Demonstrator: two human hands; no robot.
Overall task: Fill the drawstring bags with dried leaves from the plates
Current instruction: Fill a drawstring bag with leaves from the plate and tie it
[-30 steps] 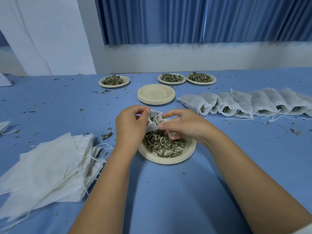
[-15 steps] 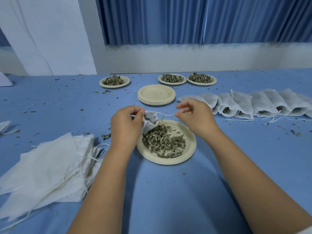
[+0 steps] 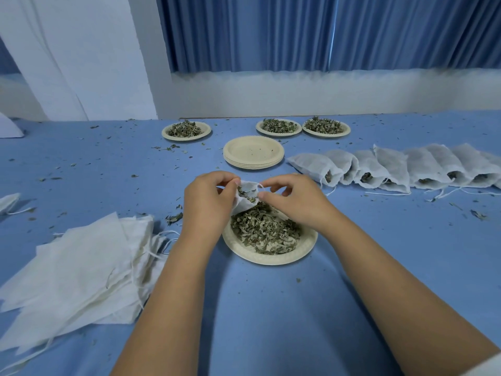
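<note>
The right hand [image 3: 294,202] is returning to the left hand [image 3: 207,202], both pinching the white, leaf-stuffed bag [image 3: 243,207] over the plate [image 3: 271,260]; table [image 3: 271,321] lying open at lower centre.

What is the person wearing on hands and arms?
Nothing on the left hand or right hand: no gloves, rings or watch show. Both forearms are bare. A bit of white sleeve shows at the right arm's upper end.

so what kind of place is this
Probably a hand-packing workstation: a blue-covered table with a row of filled bags, a pile of empty bags and plates of dried leaves.
</note>
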